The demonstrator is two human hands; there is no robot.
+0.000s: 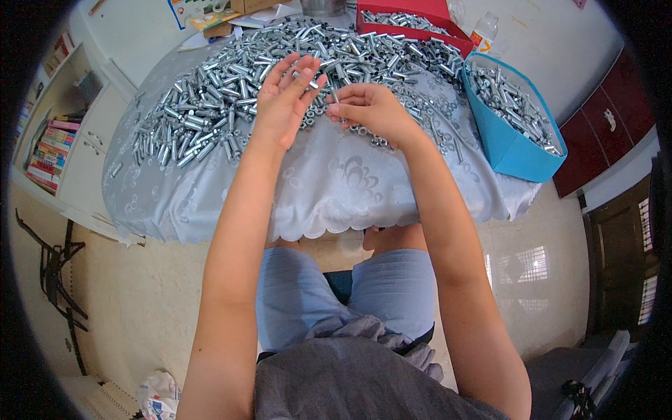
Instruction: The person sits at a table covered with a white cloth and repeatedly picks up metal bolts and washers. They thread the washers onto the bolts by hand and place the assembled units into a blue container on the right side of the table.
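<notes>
A large heap of silver metal bolts and sleeves [231,77] covers the far half of a table under a pale patterned cloth [329,189]. My left hand [283,101] is raised over the heap's near edge, fingers spread, with a small metal piece at its fingertips. My right hand [371,112] is beside it, fingers pinched on a thin bolt [334,93] that stands upright between the two hands. Small loose nuts [367,133] lie on the cloth under my right hand.
A blue box [514,140] full of metal parts sits at the table's right edge. A red box [413,21] with more parts stands at the back, next to a plastic bottle [484,31]. A shelf with books [49,150] is on the left.
</notes>
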